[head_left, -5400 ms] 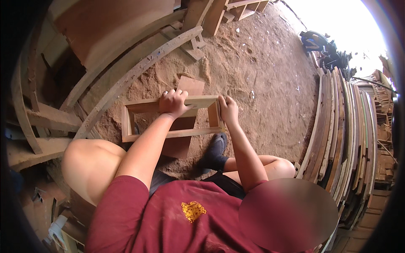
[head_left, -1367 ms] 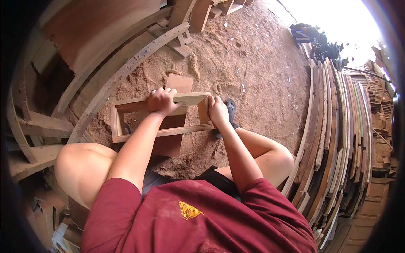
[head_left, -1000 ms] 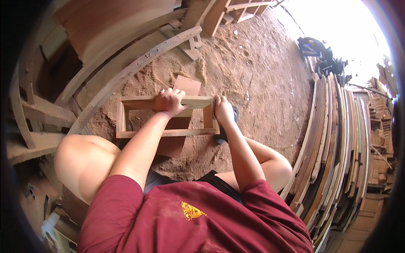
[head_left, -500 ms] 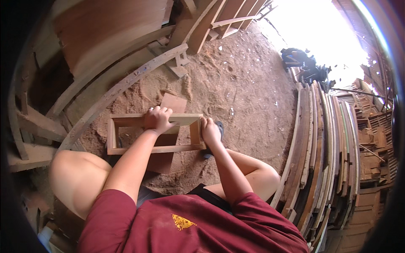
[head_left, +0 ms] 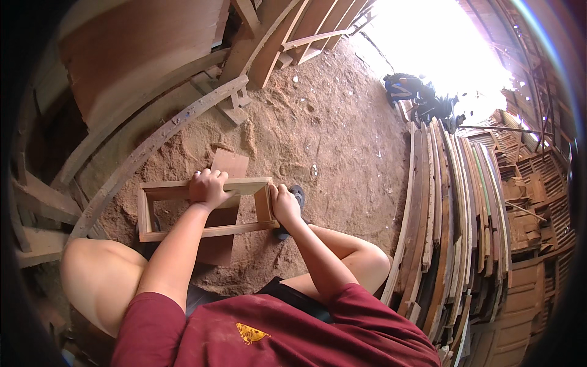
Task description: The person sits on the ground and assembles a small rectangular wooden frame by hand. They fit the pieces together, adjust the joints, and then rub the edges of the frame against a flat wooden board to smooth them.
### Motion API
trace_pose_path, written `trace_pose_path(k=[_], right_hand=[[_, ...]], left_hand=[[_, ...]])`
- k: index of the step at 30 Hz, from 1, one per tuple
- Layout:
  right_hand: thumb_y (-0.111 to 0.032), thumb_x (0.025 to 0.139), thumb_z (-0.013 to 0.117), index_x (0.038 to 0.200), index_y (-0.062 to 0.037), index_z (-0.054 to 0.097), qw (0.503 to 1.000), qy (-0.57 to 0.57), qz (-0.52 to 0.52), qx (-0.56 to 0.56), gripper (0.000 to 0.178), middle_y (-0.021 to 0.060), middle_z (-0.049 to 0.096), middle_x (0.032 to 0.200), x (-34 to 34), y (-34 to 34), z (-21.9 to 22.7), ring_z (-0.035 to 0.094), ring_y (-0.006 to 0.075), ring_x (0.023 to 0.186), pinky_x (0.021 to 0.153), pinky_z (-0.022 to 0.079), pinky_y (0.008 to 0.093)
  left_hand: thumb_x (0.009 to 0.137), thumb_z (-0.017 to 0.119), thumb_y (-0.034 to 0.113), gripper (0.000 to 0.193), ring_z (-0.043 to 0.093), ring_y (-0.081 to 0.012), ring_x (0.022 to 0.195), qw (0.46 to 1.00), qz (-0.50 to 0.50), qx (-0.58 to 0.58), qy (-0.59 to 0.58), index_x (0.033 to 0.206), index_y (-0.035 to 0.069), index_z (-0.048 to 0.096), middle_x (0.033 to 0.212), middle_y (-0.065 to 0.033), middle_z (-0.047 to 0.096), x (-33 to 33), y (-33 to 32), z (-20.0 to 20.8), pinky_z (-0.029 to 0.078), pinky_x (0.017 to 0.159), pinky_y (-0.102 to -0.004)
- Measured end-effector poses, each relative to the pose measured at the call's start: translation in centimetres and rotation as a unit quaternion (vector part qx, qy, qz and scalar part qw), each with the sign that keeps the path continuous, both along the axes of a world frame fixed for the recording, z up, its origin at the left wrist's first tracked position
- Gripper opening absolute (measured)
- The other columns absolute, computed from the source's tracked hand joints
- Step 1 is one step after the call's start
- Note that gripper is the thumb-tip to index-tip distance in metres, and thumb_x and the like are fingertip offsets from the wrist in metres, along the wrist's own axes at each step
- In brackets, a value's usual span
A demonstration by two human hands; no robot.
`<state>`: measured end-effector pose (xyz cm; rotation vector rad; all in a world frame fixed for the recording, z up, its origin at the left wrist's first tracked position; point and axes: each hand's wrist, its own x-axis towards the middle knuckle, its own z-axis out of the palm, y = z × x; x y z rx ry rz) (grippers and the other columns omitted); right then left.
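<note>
A small rectangular wooden frame [head_left: 145, 212], with thick rails and an open middle, lies across in front of me between my bent knees. My left hand [head_left: 208, 189] is closed over its far rail, a little left of the rail's middle, with fingers bent over the far side. At the right end, my right hand [head_left: 285, 205] grips the far corner; its fingertips are partly hidden. Under the frame is a flat reddish-brown board [head_left: 231, 162], which sticks out beyond both the far and near rails.
Sandy, dusty ground [head_left: 342, 122] surrounds the frame. A long stack of planks [head_left: 422, 232] runs along the right. Wooden beams [head_left: 156, 137] and a large panel [head_left: 140, 58] stand at left. A dark slipper [head_left: 298, 194] shows beside my right hand. A dark, motorbike-like shape [head_left: 422, 98] stands near the bright opening.
The whole view has shifted, so the scene sits farther left and slightly lower. Both hands keep the same places on the wooden frame.
</note>
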<state>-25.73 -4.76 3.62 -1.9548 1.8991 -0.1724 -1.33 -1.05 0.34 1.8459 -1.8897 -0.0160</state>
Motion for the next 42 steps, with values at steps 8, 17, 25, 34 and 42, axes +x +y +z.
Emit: trace_pose_path(k=[8,17,25,34,42], right_hand=[[-0.05,0.107,0.037,0.108,0.0004,0.057,0.999,-0.017,0.012,-0.046,0.054,0.0327,0.069,0.099,1.0,-3.7,-0.5,0.066,0.0501,0.098,0.087,0.051,0.0566],[-0.047,0.107,0.042,0.103,-0.0011,0.061,0.998,-0.008,-0.022,-0.055,0.049,0.0324,0.069,0.099,1.2,-1.3,0.0,0.065,0.0517,0.099,0.088,0.05,0.0568],[-0.042,0.106,0.046,0.098,0.0015,0.063,0.997,-0.041,-0.014,-0.069,0.048,0.0333,0.067,0.103,0.8,-1.3,-0.6,0.062,0.0521,0.102,0.091,0.047,0.0563],[-0.045,0.106,0.043,0.108,0.0022,0.064,0.995,-0.06,-0.012,-0.077,0.051,0.0321,0.067,0.11,0.9,-2.9,-0.2,0.06,0.0504,0.108,0.095,0.046,0.0543],[-0.043,0.106,0.044,0.101,0.0028,0.061,0.998,-0.053,-0.018,-0.039,0.049,0.0348,0.067,0.102,-0.2,0.9,-0.2,0.062,0.053,0.103,0.091,0.048,0.0571]], left_hand=[[0.064,0.086,0.055,0.045,0.066,-0.0213,0.089,1.0,-0.003,0.005,0.002,0.086,0.019,0.071,0.088,0.002,0.071,-0.8,-0.1,0.6,0.05,0.081,-0.0405],[0.064,0.085,0.057,0.046,0.066,-0.0234,0.092,1.0,-0.004,-0.024,0.014,0.086,0.018,0.07,0.089,0.0002,0.069,0.2,-0.2,-0.3,0.052,0.083,-0.0438],[0.066,0.084,0.058,0.047,0.065,-0.0204,0.091,1.0,-0.015,-0.01,0.009,0.087,0.018,0.07,0.088,0.002,0.07,0.2,0.1,-0.5,0.051,0.082,-0.0416],[0.065,0.085,0.058,0.049,0.066,-0.0196,0.091,1.0,-0.012,-0.018,-0.002,0.09,0.019,0.07,0.088,0.0027,0.071,-0.4,-0.4,-0.5,0.051,0.081,-0.0402],[0.066,0.084,0.059,0.048,0.066,-0.0208,0.091,1.0,-0.011,-0.006,0.001,0.088,0.018,0.07,0.087,0.0016,0.07,0.1,-0.2,-0.7,0.051,0.081,-0.0415]])
